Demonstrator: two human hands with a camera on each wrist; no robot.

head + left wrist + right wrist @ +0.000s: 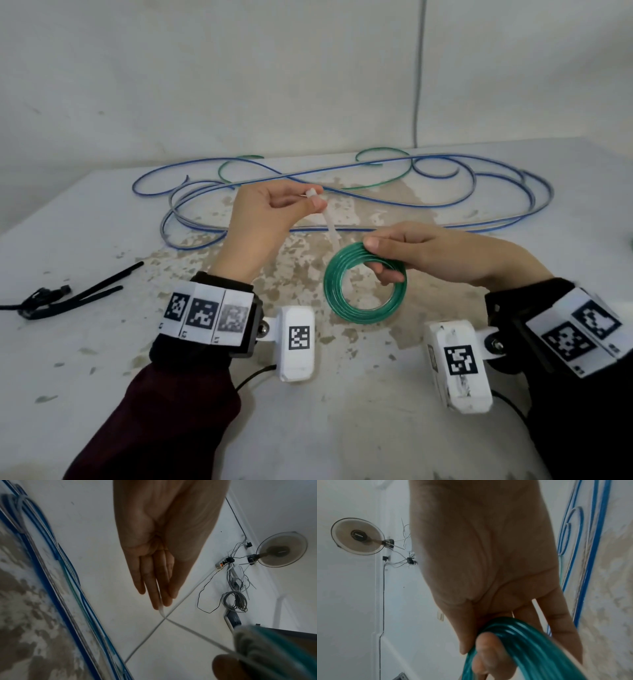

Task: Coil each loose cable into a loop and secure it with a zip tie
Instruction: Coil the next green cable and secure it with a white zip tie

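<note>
Zip tie meets green coil above the bench

Your right hand (442, 255) pinches the green coil (365, 283) by its far rim, held over the bench (85, 342). Your left hand (270, 212) pinches the white zip tie (329, 222) by its head, just left and beyond; the strap slants down-right towards the pinched rim.

Two hands (270, 209) (424, 255); one green coil (365, 283); one white zip tie (330, 224); one wall fan (281, 549); loose blue cable (342, 192) count unclear.
</note>
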